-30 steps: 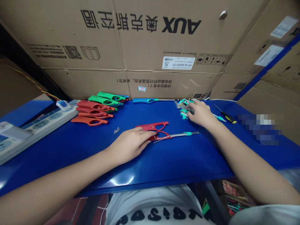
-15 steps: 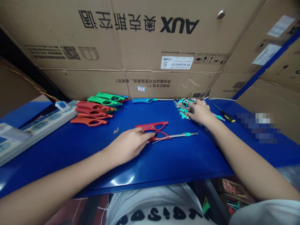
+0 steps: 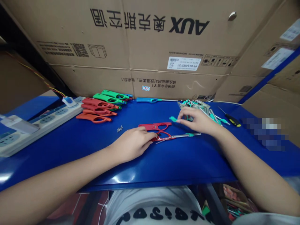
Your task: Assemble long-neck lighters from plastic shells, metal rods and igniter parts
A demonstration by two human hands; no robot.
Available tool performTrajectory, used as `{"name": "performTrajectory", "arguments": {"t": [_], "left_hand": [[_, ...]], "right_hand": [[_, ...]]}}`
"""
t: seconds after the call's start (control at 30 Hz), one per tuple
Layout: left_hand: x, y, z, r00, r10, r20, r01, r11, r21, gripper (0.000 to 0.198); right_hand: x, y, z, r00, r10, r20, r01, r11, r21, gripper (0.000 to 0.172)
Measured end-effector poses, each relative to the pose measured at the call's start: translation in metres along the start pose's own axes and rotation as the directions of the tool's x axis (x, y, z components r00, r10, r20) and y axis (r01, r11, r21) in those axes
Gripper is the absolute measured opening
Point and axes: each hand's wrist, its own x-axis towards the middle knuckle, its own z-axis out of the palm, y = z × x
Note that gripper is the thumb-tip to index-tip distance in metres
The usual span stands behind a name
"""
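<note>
**Two hands at a lighter-assembly surface, head view**

The left hand (image 3: 131, 145) lies palm-down on the blue surface (image 3: 70, 147), fingers loosely extended. Its fingertips rest on the rear end of the lower red shell (image 3: 164, 136), which carries a metal tube (image 3: 185, 135) with a teal collar pointing to the right. Whether the fingers grip this shell or merely press on it cannot be told.

A second, empty red shell (image 3: 154, 126) lies just behind the lower red shell, parallel to it and apart from both hands.

The right hand (image 3: 199, 121) hovers low over the surface to the right of the empty shell. Its fingertips are pinched together on a small teal part (image 3: 173, 119), held just beside the front end of that shell.

Directly behind the right hand lies the tube pile (image 3: 202, 105), a loose heap of metal tubes with teal ends. A screwdriver (image 3: 231, 118) with a yellow-and-black handle lies to the right of the heap.

At the back left, green shells (image 3: 110, 96) and red-orange shells (image 3: 97, 111) are stacked side by side. A blue lighter (image 3: 150, 100) lies alone near the back edge. A small metal spring (image 3: 120, 128) rests between the stacks and the left hand. A white power strip (image 3: 39, 123) runs along the left side. Cardboard cartons (image 3: 150, 47) form the wall behind.
</note>
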Motion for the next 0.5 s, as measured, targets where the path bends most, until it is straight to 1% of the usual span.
{"name": "performTrajectory", "arguments": {"t": [0.03,0.07,0.13,0.27,0.37,0.5], "left_hand": [[0.0,0.0,0.0,1.0,0.002,-0.001,-0.002,1.0,-0.019,0.026],[0.0,0.001,0.0,1.0,0.004,-0.005,-0.004,0.999,-0.039,0.025],[0.0,0.001,0.0,1.0,0.005,-0.014,-0.006,0.997,-0.076,0.024],[0.001,0.001,0.002,0.999,-0.014,-0.03,0.009,0.989,-0.146,0.025],[0.001,0.0,0.003,0.999,-0.024,-0.038,0.016,0.983,-0.185,0.027],[0.002,-0.001,0.006,0.998,-0.008,-0.06,-0.006,0.974,-0.226,0.03]], "right_hand": [[0.0,-0.009,0.004,0.996,-0.047,0.07,0.043,0.997,0.057,0.019],[0.0,-0.017,0.008,0.991,-0.058,0.122,0.046,0.994,0.094,0.019],[-0.001,-0.029,0.017,0.98,-0.07,0.185,0.045,0.99,0.136,0.017],[-0.002,-0.035,0.028,0.967,-0.109,0.229,0.087,0.991,0.103,0.012],[-0.003,-0.033,0.029,0.962,-0.127,0.243,0.112,0.991,0.075,0.013],[-0.004,-0.033,0.026,0.954,-0.13,0.271,0.113,0.991,0.077,0.012]]}}
